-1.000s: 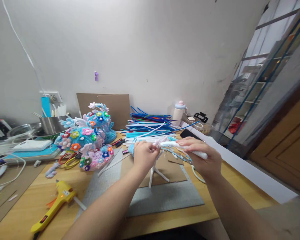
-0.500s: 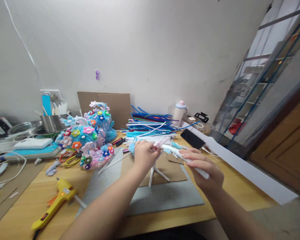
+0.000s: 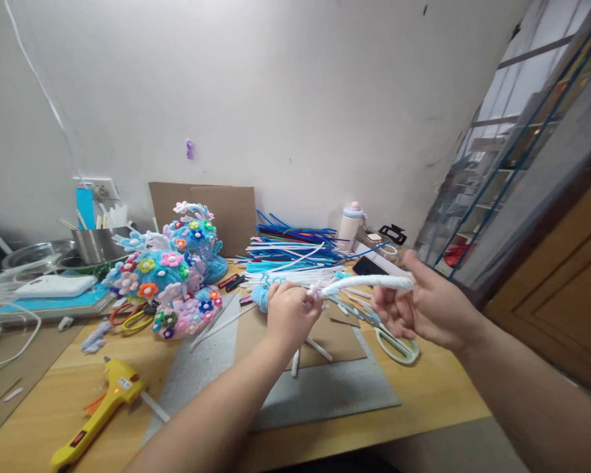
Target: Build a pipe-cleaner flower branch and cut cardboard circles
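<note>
My left hand is closed around a fuzzy white pipe-cleaner piece with white legs spreading out below it. Small pale pink flowers show at its fingertips. From there a thick, curved white fuzzy stem reaches right, its end in front of my right hand. That hand is open, palm turned up, thumb raised and fingers loosely bent; whether the stem rests on it I cannot tell. Just behind my left hand lies a light-blue yarn-like ball, partly covered. Pale-green-handled scissors lie under my right hand.
A grey mat with cardboard on it lies below my hands. To the left are a yellow glue gun and blue flower-covered pieces. Piled pipe cleaners, a bottle and a dark phone stand or lie behind.
My right hand has let go of the white stem, turned palm up and moved right. The stem now points further right and bends in an arc. The scissors have come into view.
</note>
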A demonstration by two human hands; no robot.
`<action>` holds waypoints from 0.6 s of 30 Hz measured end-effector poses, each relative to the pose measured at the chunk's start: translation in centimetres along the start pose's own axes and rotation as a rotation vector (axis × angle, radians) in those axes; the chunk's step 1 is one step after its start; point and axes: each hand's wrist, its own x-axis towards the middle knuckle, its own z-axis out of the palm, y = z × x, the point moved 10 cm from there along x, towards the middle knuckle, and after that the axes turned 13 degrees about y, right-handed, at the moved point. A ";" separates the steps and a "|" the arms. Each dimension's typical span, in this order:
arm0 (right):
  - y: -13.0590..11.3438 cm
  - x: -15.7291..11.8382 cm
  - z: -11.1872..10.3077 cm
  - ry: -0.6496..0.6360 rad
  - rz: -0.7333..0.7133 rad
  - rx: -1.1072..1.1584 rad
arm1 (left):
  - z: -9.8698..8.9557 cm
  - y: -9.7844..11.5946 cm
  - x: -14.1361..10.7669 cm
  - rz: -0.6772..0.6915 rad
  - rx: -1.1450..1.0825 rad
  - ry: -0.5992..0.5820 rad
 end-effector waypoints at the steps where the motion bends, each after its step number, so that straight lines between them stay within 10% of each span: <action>1: 0.8 -0.4 0.8 -0.075 0.174 -0.014 | -0.1 0.0 0.0 -0.001 0.000 0.006; 9: 0.3 -2.9 5.9 -0.379 0.472 -0.018 | -0.7 0.4 -0.1 0.002 -0.011 -0.002; 18: -0.1 -1.8 5.9 -0.226 0.369 0.175 | -0.3 -1.3 -0.7 -0.122 -0.034 0.020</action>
